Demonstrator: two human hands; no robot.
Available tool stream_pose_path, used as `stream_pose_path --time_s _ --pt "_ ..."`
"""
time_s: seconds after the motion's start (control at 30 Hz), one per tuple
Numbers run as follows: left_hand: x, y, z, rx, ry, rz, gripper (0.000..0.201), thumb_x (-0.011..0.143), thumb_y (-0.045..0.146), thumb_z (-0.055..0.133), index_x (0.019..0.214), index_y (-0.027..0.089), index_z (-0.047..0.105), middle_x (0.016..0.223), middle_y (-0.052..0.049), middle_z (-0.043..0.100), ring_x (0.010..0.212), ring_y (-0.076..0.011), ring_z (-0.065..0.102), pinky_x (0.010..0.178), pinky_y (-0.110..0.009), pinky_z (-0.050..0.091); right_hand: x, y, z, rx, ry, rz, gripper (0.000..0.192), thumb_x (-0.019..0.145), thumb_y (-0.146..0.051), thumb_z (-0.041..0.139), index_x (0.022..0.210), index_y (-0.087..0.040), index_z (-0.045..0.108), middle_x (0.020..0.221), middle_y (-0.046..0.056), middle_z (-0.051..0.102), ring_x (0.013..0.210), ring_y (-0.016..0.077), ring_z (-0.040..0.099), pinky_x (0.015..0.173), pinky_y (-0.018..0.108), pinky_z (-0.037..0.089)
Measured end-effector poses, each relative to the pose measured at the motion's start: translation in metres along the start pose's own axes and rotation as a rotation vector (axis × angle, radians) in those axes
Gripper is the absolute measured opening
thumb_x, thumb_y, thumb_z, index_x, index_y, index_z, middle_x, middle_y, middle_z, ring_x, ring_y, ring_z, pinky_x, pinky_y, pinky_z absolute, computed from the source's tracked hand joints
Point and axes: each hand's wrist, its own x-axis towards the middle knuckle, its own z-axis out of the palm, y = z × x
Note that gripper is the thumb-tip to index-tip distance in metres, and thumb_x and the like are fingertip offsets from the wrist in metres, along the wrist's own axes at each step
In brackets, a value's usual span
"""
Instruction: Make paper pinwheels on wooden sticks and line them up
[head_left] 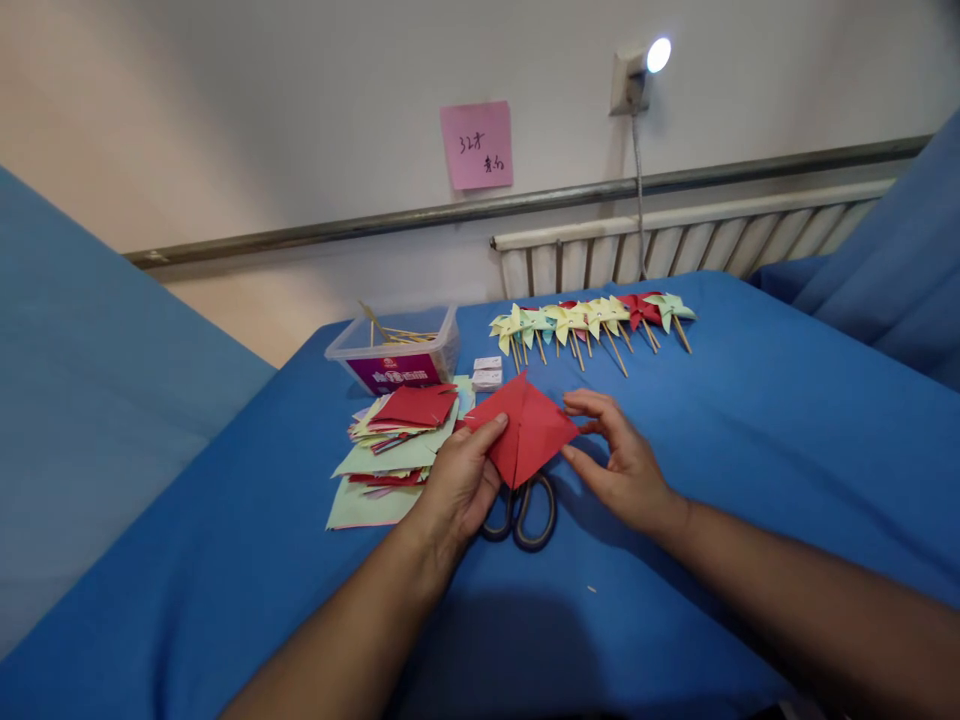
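A red square of paper (544, 430), with slits running in from its corners, is held up over the blue table. My left hand (465, 475) grips its left side, thumb on top and the other fingers beneath. My right hand (622, 465) is at the paper's right corner, thumb and fingers parted around it; whether the thumb touches the edge I cannot tell. Under the paper lies a pair of scissors (536, 515), dark handles showing and blades hidden. Left of my left hand is a stack of cut coloured paper (397, 450), red on top and pale green lower down.
A clear plastic tub (394, 360) with wooden sticks stands behind the stack. Two small white boxes (487, 374) sit beside it. Several finished paper pinwheels (592, 320) lie in a row along the back. A blue cloth (675, 620) covers the table; a radiator (705, 240) is behind.
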Motion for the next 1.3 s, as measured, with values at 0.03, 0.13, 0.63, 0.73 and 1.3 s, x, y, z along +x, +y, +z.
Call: stream_pose_path --time_s 0.03,0.13,0.63,0.73,1.3 --pt "0.0 0.0 0.0 -0.008 -0.005 0.0 0.026 0.076 0.012 0.069 0.102 0.008 0.068 0.098 -0.014 0.075 0.094 -0.025 0.071 0.09 -0.037 0.056 -0.001 -0.002 -0.001 -0.088 -0.019 -0.083 0.046 0.082 -0.018 0.059 0.126 -0.028 0.049 0.133 0.01 0.049 0.123 0.0258 0.049 0.097 0.046 0.046" --pt "-0.002 0.0 0.0 -0.011 -0.052 0.001 0.024 0.077 0.013 0.067 0.101 0.008 0.068 0.098 -0.014 0.075 0.093 -0.0251 0.071 0.09 -0.038 0.056 -0.002 -0.009 -0.004 -0.279 -0.096 -0.237 0.042 0.083 -0.016 0.056 0.122 -0.028 0.053 0.138 0.01 0.044 0.129 0.0285 0.043 0.104 0.053 0.04" --pt "-0.004 -0.002 0.002 -0.038 -0.086 -0.007 0.024 0.079 0.012 0.065 0.103 0.009 0.067 0.1 -0.013 0.074 0.092 -0.0236 0.071 0.088 -0.036 0.056 -0.003 -0.013 -0.001 -0.477 -0.194 -0.382 0.039 0.083 -0.015 0.059 0.119 -0.028 0.052 0.142 0.01 0.04 0.134 0.032 0.035 0.106 0.059 0.035" --pt "-0.004 -0.003 0.003 -0.04 -0.1 -0.015 0.023 0.08 0.011 0.064 0.102 0.009 0.068 0.099 -0.013 0.074 0.094 -0.0242 0.07 0.088 -0.036 0.056 -0.002 -0.011 -0.001 -0.475 -0.177 -0.393 0.033 0.084 -0.018 0.06 0.115 -0.028 0.054 0.139 0.01 0.043 0.133 0.0319 0.036 0.105 0.058 0.035" --pt "-0.008 -0.01 0.005 0.117 -0.147 -0.018 0.025 0.078 0.02 0.069 0.1 0.008 0.067 0.091 -0.012 0.074 0.07 -0.0162 0.068 0.064 -0.025 0.055 0.003 -0.009 -0.004 -0.266 -0.078 -0.212 0.005 0.085 -0.022 0.062 0.081 -0.022 0.064 0.118 0.008 0.058 0.122 0.0259 0.048 0.105 0.05 0.038"
